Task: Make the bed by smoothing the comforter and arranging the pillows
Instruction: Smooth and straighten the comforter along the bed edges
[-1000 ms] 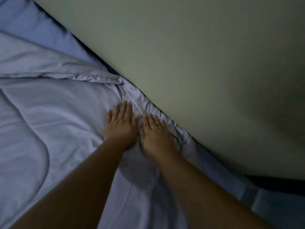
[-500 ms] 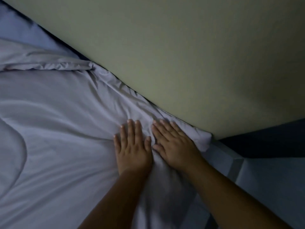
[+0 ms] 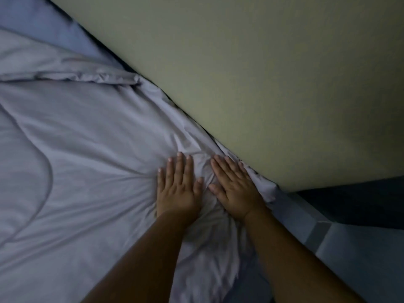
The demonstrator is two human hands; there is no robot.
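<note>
— Where does the comforter point(image 3: 91, 154) lie?
— It is spread over the bed point(image 3: 349, 259) and fills the left and the middle of the view. Its far edge runs along the pale green wall point(image 3: 273, 79), and there it is wrinkled.
— And the hands?
— The left hand point(image 3: 178, 190) lies flat on the comforter, palm down, with the fingers straight and close together. The right hand point(image 3: 237, 190) lies flat just beside it, nearer to the wall, also with straight fingers. Neither hand grips anything; both only press on the cloth, and folds spread out from under them.
— What is around?
— At the top left a folded edge of the comforter crosses, and a bluer sheet point(image 3: 50, 29) shows behind it. At the lower right the pale blue side of the bed shows, with a dark area point(image 3: 360, 204) above it.
</note>
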